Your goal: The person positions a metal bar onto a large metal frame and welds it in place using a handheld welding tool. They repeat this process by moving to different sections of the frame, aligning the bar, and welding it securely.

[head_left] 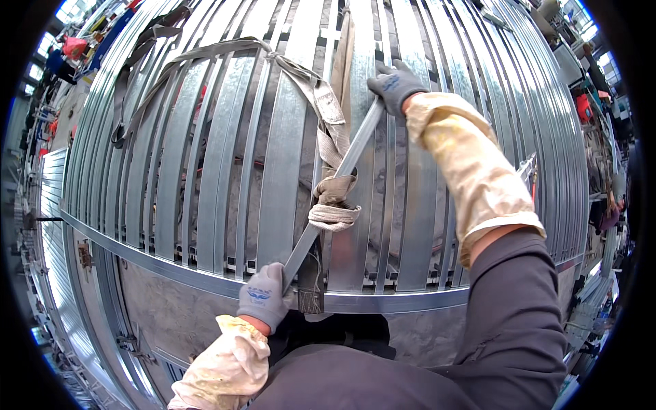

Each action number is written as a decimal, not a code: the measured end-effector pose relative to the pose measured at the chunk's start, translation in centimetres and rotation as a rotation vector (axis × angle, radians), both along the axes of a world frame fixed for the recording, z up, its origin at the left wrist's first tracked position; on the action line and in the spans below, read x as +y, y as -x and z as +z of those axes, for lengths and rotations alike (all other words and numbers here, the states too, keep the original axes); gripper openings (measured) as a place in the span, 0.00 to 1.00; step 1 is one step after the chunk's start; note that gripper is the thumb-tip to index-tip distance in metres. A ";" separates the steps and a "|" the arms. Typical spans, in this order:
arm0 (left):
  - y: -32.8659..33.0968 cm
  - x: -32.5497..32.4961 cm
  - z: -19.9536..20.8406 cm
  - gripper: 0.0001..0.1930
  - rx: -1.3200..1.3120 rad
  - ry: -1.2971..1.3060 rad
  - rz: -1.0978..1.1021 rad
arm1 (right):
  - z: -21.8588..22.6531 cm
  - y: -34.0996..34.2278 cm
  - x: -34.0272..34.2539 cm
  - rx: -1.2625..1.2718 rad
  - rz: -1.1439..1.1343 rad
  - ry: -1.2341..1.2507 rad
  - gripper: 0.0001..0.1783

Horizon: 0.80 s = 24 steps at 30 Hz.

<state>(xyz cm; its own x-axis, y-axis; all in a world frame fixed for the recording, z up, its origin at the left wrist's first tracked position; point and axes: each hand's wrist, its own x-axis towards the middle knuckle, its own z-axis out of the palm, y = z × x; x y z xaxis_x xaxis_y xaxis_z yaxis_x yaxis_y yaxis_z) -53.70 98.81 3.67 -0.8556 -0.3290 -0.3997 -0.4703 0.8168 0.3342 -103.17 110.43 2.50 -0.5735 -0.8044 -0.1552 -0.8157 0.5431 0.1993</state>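
A flat grey metal bar [361, 140] slants from lower left to upper right across the middle. Its lower end is in my left hand [263, 295], closed round it in a grey work glove. My right hand [396, 87], gloved alike, grips the upper end. Between my hands the bar passes through a thick knot in a worn webbing sling [335, 213]. Above the knot the sling [330, 102] runs up and then bends off to the left. A frayed end [312, 294] hangs over the front rail below the knot.
Long galvanized steel profiles [287, 130] lie side by side with gaps between them, ending near a front rail [403, 302]. More strap with a dark hook [119, 133] lies at the left. Another stack of metal profiles [55, 178] stands beyond the left edge. Shop clutter fills both sides.
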 end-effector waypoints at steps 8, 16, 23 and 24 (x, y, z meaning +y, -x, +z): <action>2.6 -9.3 0.6 0.15 0.091 0.131 -0.263 | 1.6 -7.3 15.0 -0.145 -0.045 -0.011 0.11; 14.0 -18.6 0.8 0.15 0.191 0.370 -0.575 | 2.7 -26.1 22.0 -0.348 -0.538 0.124 0.15; 23.9 -19.2 0.2 0.07 0.304 0.396 -0.811 | 2.2 -41.3 18.7 -0.387 -1.021 0.247 0.15; 25.1 -19.4 -0.3 0.07 0.335 0.429 -0.855 | 2.0 -43.0 17.8 -0.376 -1.050 0.279 0.15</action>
<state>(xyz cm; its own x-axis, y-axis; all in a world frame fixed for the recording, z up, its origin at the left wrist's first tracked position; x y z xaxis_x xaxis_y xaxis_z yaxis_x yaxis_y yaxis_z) -78.81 79.37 3.37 -0.9179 0.3870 -0.0880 0.3926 0.9178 -0.0591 -60.19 128.20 4.48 -0.9367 0.0096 -0.3499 0.0829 0.9772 -0.1952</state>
